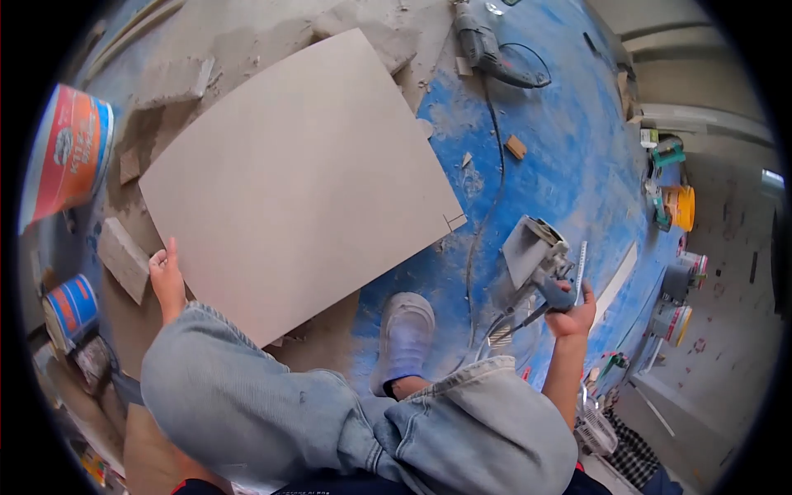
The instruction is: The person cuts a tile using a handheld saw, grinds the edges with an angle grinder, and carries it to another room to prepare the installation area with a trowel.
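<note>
A large beige tile [297, 181] lies over rubble in front of my knees, with short dark marks at its right corner. My left hand [167, 279] is at the tile's left edge, one finger stretched up along it and the others partly bent; I cannot tell whether it presses on the tile. In my right hand [573, 315] is the handle of a corded tile saw [538, 262], right of the tile, its flat base plate turned toward the tile. A white ruled strip [581, 262] stands up beside that hand.
Another corded power tool [491, 49] lies at the back; its cable [499, 165] runs across the blue floor. Broken blocks [124, 257] and buckets [70, 157] stand left. A wood piece [516, 147] lies right of the tile. More buckets [670, 322] line the right side. My shoe [407, 338] is below the tile.
</note>
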Demonstrator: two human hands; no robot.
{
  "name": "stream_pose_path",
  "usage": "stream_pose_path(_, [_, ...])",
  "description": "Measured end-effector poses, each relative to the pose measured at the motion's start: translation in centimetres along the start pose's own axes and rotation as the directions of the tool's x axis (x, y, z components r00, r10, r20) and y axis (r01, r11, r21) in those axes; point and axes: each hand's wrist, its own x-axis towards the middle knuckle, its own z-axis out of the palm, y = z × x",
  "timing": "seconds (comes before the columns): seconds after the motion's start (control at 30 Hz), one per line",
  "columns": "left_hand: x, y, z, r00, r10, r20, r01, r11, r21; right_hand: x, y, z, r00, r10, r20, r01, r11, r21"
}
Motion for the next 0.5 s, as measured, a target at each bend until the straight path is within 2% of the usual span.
stream_pose_path(0.03, [-1.2, 0.4, 0.3, 1.0, -0.003, -0.016, 0.004, 0.998, 0.06, -0.4, -0.6, 0.5, 0.989, 0.082, 0.122, -0.082, 0.997, -0.004])
stream_pose_path(0.07, [-2.2, 0.8, 0.3, 0.999, -0.006, -0.034, 0.01, 0.993, 0.119, -1.6, -0.4, 1.5, 0.989, 0.092, 0.116, -0.089, 0.996, -0.032])
stream_pose_path(0.1, [-2.7, 1.1, 0.2, 0.998, -0.028, -0.05, 0.033, 0.993, 0.111, -3.2, 0.0, 2.6, 0.961, 0.112, 0.251, -0.061, 0.978, -0.201])
stream_pose_path(0.13, [-3.1, 1.3, 0.0, 0.997, -0.064, 0.039, 0.059, 0.991, 0.124, -4.6, 0.2, 3.4, 0.914, 0.154, 0.375, -0.012, 0.935, -0.354])
stream_pose_path(0.17, [-3.2, 1.3, 0.1, 0.987, -0.097, 0.132, 0.078, 0.987, 0.139, -5.8, 0.1, 3.7, 0.885, 0.194, 0.424, 0.007, 0.903, -0.429])
stream_pose_path(0.2, [-2.7, 0.0, 0.3, 0.986, -0.112, 0.126, 0.094, 0.986, 0.14, -6.5, 0.1, 4.4, 0.886, 0.205, 0.417, 0.0, 0.897, -0.442])
stream_pose_path(0.27, [-1.4, -2.7, 0.8, 0.976, -0.167, 0.142, 0.188, 0.971, -0.146, -8.1, 0.6, 5.7, 0.933, 0.038, 0.359, 0.231, 0.701, -0.675])
stream_pose_path(0.3, [-1.3, -3.4, 1.1, 0.973, -0.176, 0.147, 0.197, 0.97, -0.142, -7.7, 0.0, 6.2, 0.931, 0.107, 0.35, 0.217, 0.609, -0.763])
stream_pose_path(0.33, [-1.3, -3.2, 1.3, 0.97, -0.188, 0.152, 0.21, 0.967, -0.141, -7.5, 0.2, 6.8, 0.932, 0.105, 0.347, 0.217, 0.605, -0.766])
stream_pose_path(0.4, [-2.0, -1.8, 1.3, 0.966, -0.211, 0.151, 0.232, 0.962, -0.143, -7.4, 1.6, 8.2, 0.925, 0.126, 0.359, 0.296, 0.354, -0.887])
stream_pose_path(0.43, [-3.4, 0.2, 1.4, 0.957, -0.196, 0.215, 0.237, 0.954, -0.184, -7.1, 2.8, 8.6, 0.924, 0.102, 0.369, 0.336, 0.244, -0.909])
stream_pose_path(0.47, [-4.4, 1.5, 1.4, 0.944, -0.18, 0.276, 0.245, 0.944, -0.223, -6.5, 3.0, 8.4, 0.915, 0.122, 0.384, 0.36, 0.184, -0.915])
stream_pose_path(0.5, [-4.7, 1.9, 1.4, 0.943, -0.194, 0.269, 0.257, 0.94, -0.225, -6.0, 3.6, 8.1, 0.908, 0.107, 0.405, 0.39, 0.137, -0.911])
